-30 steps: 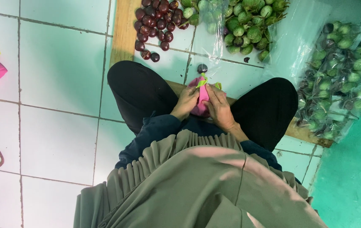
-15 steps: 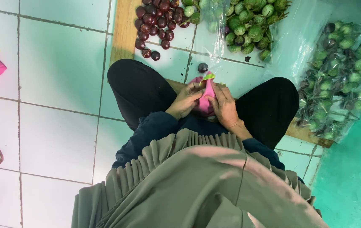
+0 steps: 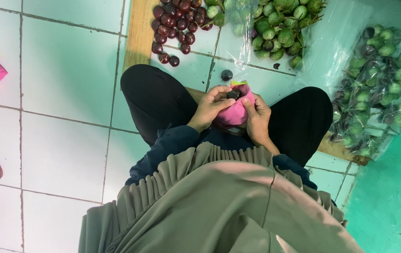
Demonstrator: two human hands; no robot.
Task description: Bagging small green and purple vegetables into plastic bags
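Held over the lap, the pink cloth [image 3: 235, 112] is soft and limp, best gathered by its folds as the right hand [image 3: 257, 117] does, while the left hand [image 3: 210, 105] pinches a small, dark, smooth, likely slippery fruit [image 3: 232, 95] at its top.

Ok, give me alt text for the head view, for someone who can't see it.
Seen from above, a seated person's left hand presses a dark round fruit into a pink cloth steadied by the right hand; piles of dark fruits and green fruits lie ahead.
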